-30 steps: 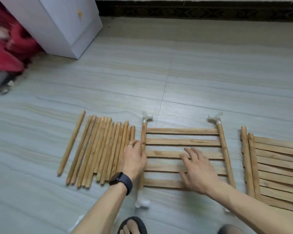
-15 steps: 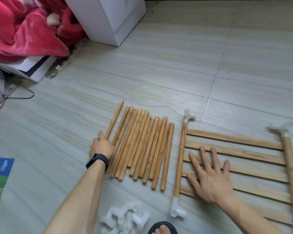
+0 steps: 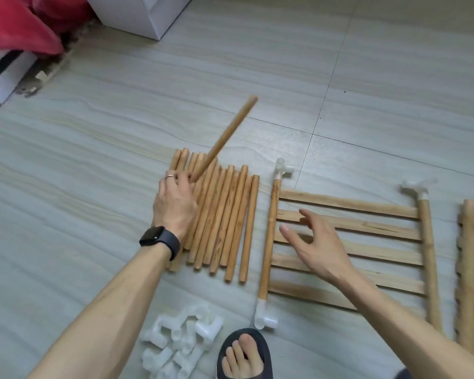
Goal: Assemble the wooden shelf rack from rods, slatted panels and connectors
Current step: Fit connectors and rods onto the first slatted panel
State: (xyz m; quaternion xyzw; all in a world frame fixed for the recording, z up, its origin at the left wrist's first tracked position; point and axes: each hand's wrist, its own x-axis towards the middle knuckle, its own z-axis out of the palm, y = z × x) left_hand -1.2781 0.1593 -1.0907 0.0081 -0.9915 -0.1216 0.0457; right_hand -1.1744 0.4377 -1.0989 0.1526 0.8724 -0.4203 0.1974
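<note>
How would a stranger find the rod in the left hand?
Left of the slatted panel, a row of wooden rods lies on the tiled floor. The left hand grips one rod above that row. It alone is raised, slanting away rightward; the others lie flat.

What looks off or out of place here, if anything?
Nothing in the kit looks damaged. The left hand holds one rod tilted up above the row of rods, seemingly on purpose. The connectors lie in a loose heap. Only oddity: crumbled debris on the floor by the red cloth, upper left.
</note>
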